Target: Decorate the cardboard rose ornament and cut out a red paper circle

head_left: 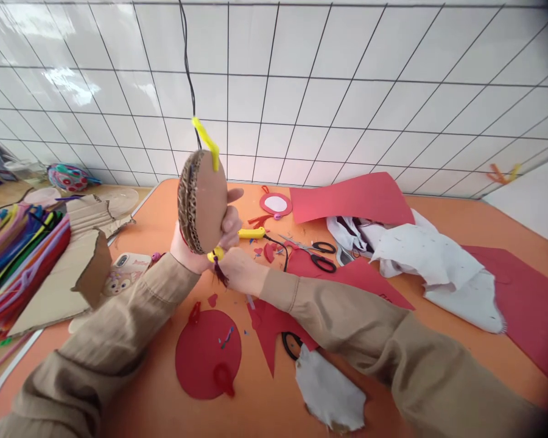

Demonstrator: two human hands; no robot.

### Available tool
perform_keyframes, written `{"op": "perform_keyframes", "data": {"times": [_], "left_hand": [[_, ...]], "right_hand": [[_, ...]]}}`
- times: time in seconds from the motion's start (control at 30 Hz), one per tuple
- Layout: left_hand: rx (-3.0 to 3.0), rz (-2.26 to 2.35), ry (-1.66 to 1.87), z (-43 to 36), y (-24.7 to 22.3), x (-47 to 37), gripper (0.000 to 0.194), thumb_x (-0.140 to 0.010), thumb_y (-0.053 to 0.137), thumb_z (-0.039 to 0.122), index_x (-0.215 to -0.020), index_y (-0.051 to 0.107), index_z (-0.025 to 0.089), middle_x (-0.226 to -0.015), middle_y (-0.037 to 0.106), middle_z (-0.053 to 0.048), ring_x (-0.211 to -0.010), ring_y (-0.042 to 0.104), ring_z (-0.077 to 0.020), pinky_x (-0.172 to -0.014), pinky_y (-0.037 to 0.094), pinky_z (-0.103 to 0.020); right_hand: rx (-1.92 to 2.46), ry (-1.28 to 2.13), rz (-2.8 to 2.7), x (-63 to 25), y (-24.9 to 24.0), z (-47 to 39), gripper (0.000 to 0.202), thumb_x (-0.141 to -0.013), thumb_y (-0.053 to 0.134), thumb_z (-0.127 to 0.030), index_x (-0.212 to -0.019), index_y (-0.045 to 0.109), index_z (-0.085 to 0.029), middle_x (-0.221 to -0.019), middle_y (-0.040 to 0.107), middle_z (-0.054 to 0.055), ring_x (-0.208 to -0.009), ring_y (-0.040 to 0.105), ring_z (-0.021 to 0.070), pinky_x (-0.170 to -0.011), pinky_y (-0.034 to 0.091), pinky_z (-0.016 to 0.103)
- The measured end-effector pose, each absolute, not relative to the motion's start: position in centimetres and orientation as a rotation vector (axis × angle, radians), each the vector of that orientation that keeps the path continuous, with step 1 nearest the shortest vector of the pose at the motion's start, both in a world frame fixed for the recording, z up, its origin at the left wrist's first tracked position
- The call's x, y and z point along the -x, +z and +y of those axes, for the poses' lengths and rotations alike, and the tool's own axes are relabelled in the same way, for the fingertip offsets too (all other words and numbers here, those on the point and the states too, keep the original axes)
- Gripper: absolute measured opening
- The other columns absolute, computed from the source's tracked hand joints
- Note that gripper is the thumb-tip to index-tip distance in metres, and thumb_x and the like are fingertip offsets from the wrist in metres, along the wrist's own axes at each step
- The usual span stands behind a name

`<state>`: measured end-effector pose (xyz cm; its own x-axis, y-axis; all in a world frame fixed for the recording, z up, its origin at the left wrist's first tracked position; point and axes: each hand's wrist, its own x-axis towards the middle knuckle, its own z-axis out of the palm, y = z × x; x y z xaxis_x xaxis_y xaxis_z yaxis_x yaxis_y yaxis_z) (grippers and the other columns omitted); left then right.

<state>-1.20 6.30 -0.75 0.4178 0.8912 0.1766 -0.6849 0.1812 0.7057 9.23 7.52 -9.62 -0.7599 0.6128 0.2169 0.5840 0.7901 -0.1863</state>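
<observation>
With twelve o'clock toward the tiled wall, the left hand (190, 257) is closing on a cardboard disc (209, 204) from behind and below. Fingers, apparently its own, are showing past the disc's rim at three to four o'clock. The right hand (243, 269) is curling just beside it at five o'clock, close to a yellow bead (216, 254) with a dark tassel (220, 272); its fingertips are hidden, so I cannot tell whether it is pinching them.

The disc is standing tilted, raised above the orange table (158, 216), a bent yellow pipe cleaner (207, 142) rising near its twelve o'clock. It is probably weighing little, with smooth, fairly stiff faces. The exposed corrugated edge is looking rough and crushable, so cupping the back and spreading the fingers should be kinder than squeezing the rim. The tassel is looking soft, the pipe cleaner easily bent; neither is offering a good handle.

Farther out, a red circle (198, 350) is lying at six o'clock, a yellow tool (252, 233) at two to three, black-handled scissors (323, 263) at three, white cloth (432, 252) beyond them, and bundled pipe cleaners (25, 261) at nine.
</observation>
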Motion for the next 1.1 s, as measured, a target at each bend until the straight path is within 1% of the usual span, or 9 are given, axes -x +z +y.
{"op": "perform_keyframes", "data": {"times": [0.1, 0.23, 0.33, 0.47, 0.63, 0.87, 0.93, 1.0, 1.1], "left_hand": [[-0.821, 0.352, 1.265, 6.4, 0.8, 1.9, 0.031, -0.084, 0.048, 0.030, -0.096, 0.068, 0.010, -0.054, 0.047, 0.000, -0.042, 0.036, -0.0101, -0.036, 0.028, -0.021], [-0.811, 0.514, 1.405, 6.4, 2.6, 2.4, 0.027, -0.087, 0.043, 0.028, -0.091, 0.068, 0.017, -0.056, 0.048, 0.001, -0.042, 0.033, -0.0098, -0.036, 0.026, -0.022], [-0.787, 0.570, 1.479, 6.2, 3.2, 2.5, 0.025, -0.087, 0.041, 0.019, -0.090, 0.065, 0.020, -0.059, 0.052, 0.001, -0.044, 0.036, -0.0111, -0.040, 0.029, -0.024], [-0.765, 0.563, 1.490, 6.0, 3.3, 2.4, 0.026, -0.090, 0.038, 0.016, -0.093, 0.063, 0.020, -0.059, 0.054, 0.001, -0.045, 0.041, -0.0122, -0.042, 0.032, -0.024], [-0.795, 0.539, 1.440, 6.1, 2.8, 2.3, 0.021, -0.089, 0.045, 0.017, -0.074, 0.060, 0.020, -0.057, 0.053, 0.002, -0.043, 0.044, -0.0104, -0.042, 0.036, -0.023], [-0.880, 0.518, 1.411, 7.1, 0.7, 2.0, 0.012, -0.083, 0.056, 0.014, -0.076, 0.065, 0.016, -0.064, 0.058, 0.001, -0.054, 0.055, -0.0101, -0.045, 0.045, -0.020], [-0.890, 0.580, 1.381, 7.2, 0.0, 1.6, 0.003, -0.077, 0.065, 0.014, -0.075, 0.065, 0.015, -0.064, 0.059, 0.002, -0.054, 0.055, -0.0088, -0.046, 0.047, -0.019], [-0.889, 0.643, 1.338, 7.3, -0.7, 1.2, 0.010, -0.072, 0.073, 0.016, -0.077, 0.064, 0.014, -0.067, 0.062, 0.001, -0.055, 0.057, -0.0090, -0.047, 0.049, -0.019], [-0.900, 0.726, 1.286, 7.1, -1.6, 0.5, 0.022, -0.065, 0.080, 0.020, -0.078, 0.063, 0.013, -0.070, 0.064, 0.000, -0.057, 0.060, -0.0102, -0.047, 0.051, -0.019]], "right_hand": [[0.954, 0.193, -2.773, -10.3, -8.4, 7.8, 0.014, -0.088, 0.057, -0.008, -0.091, 0.069, -0.014, -0.094, 0.070, 0.010, -0.089, 0.064, 0.0205, -0.071, 0.046, 0.028], [0.971, 0.229, -2.809, -10.9, -7.6, 7.9, 0.017, -0.091, 0.058, -0.020, -0.103, 0.069, -0.013, -0.104, 0.068, 0.011, -0.098, 0.062, 0.0223, -0.076, 0.045, 0.031], [0.933, 0.243, -2.864, -10.7, -7.8, 7.5, 0.016, -0.088, 0.064, -0.024, -0.095, 0.072, -0.012, -0.102, 0.067, 0.013, -0.103, 0.059, 0.0250, -0.078, 0.043, 0.032], [0.954, 0.313, -2.871, -10.4, -8.3, 6.9, 0.011, -0.088, 0.061, -0.017, -0.089, 0.071, -0.012, -0.095, 0.068, 0.013, -0.097, 0.059, 0.0237, -0.076, 0.042, 0.032], [0.960, 0.492, -2.790, -10.8, -8.0, 6.5, 0.011, -0.087, 0.056, -0.010, -0.087, 0.067, -0.012, -0.100, 0.068, 0.015, -0.099, 0.059, 0.0243, -0.079, 0.042, 0.034], [1.015, 1.035, -2.551, -14.4, -4.8, 4.7, 0.010, -0.087, 0.052, -0.012, -0.079, 0.058, -0.015, -0.070, 0.067, 0.002, -0.063, 0.064, 0.0113, -0.059, 0.048, 0.022], [0.952, 1.470, -2.280, -15.9, -4.1, 4.0, 0.012, -0.087, 0.052, -0.017, -0.076, 0.056, -0.015, -0.069, 0.067, 0.001, -0.055, 0.062, 0.0097, -0.056, 0.049, 0.021], [0.850, 1.810, -1.962, -17.3, -3.5, 3.4, 0.014, -0.083, 0.061, -0.025, -0.075, 0.056, -0.015, -0.071, 0.067, 0.001, -0.053, 0.061, 0.0090, -0.055, 0.049, 0.022], [0.761, 1.986, -1.785, -18.6, -2.8, 2.4, 0.019, -0.073, 0.074, -0.028, -0.074, 0.060, -0.015, -0.069, 0.064, 0.000, -0.054, 0.059, 0.0079, -0.057, 0.049, 0.022]]}}
